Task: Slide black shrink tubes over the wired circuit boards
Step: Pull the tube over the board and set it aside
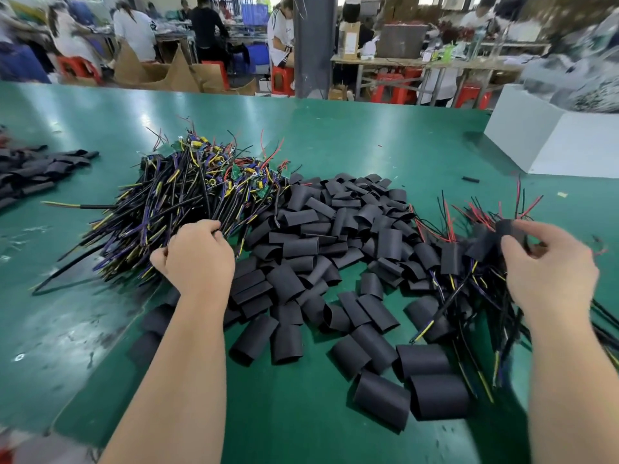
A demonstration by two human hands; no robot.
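Observation:
A tangled heap of wired circuit boards (201, 189) with black, yellow and purple leads lies left of centre on the green table (368, 142). My left hand (197, 256) sits at the heap's near edge, fingers curled round a few of its wires. A spread of loose black shrink tubes (335, 249) fills the middle. On the right lies a pile of sleeved boards (469, 269) with red and black leads. My right hand (549, 262) is above that pile and pinches a black shrink tube (502, 232) at its fingertips.
More black tubes (37, 172) lie at the far left. A white box (562, 139) stands at the back right. A single small tube (470, 179) lies near it. Beyond the table's far edge people sit at other benches with red stools.

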